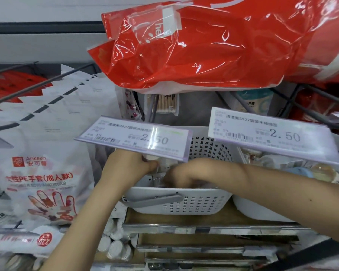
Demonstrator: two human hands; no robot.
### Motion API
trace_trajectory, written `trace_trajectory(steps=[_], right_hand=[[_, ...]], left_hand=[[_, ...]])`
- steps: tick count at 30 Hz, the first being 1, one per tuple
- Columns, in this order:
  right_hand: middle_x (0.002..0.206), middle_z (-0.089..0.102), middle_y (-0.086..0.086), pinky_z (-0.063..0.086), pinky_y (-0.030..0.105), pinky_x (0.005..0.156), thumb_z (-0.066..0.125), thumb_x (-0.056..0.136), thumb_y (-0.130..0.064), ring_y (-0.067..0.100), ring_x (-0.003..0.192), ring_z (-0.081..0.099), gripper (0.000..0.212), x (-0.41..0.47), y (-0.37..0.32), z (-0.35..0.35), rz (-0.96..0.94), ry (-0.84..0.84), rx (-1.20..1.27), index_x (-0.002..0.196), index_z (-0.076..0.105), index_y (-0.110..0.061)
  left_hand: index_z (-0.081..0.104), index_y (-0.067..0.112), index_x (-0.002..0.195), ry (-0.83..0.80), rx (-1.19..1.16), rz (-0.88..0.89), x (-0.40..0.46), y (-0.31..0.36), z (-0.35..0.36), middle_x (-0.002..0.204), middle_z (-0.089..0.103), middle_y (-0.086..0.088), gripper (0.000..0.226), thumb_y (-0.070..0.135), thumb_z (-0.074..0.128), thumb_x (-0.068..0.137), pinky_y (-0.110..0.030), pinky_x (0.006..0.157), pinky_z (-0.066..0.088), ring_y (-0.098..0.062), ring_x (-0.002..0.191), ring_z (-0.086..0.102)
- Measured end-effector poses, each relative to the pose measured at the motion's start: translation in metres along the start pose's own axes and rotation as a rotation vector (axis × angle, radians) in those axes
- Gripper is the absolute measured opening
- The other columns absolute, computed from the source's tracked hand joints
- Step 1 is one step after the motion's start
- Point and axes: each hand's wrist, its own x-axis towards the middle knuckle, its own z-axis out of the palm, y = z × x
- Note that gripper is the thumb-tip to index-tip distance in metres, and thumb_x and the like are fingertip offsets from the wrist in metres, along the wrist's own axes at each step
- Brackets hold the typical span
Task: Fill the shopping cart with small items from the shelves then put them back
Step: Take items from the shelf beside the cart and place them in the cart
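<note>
A white perforated plastic basket with a grey handle sits on the shelf in the middle of the head view. My left hand is just under a price tag and grips a small white-capped item at the basket's far left rim. My right hand reaches down into the basket, fingers curled among blurred clear packets; what it holds is hidden.
Two 2.50 price tags jut out over the basket. Red plastic bags hang overhead. White glove packs hang on hooks at left. A second white bin stands at right. Metal shelf edges lie below.
</note>
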Motion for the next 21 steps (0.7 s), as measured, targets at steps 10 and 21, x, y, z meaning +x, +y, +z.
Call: trace_trajectory(steps=[10,21], right_hand=[[0.097,0.061,0.0,0.05,0.029,0.077,0.073,0.074,-0.04,0.017,0.09,0.06,0.04,-0.09,0.046,0.014,0.041,0.809,0.455,0.106,0.06,-0.02],[0.114,0.053,-0.008,0.036,0.017,0.096,0.067,0.073,-0.043,0.007,0.11,0.048,0.052,-0.108,0.026,0.064,-0.284,1.497,0.274,0.119,0.05,-0.026]], left_hand=[[0.052,0.036,0.082,0.058,-0.272,0.125,-0.007,0.007,-0.004,0.084,0.055,0.022,0.03,0.016,0.073,0.081,0.002,0.064,0.037,0.028,0.073,0.047],[0.051,0.038,0.118,0.49,-0.473,0.226,-0.082,0.0,0.014,0.116,0.059,0.024,0.049,0.037,0.07,0.073,-0.013,0.091,0.045,-0.001,0.112,0.056]])
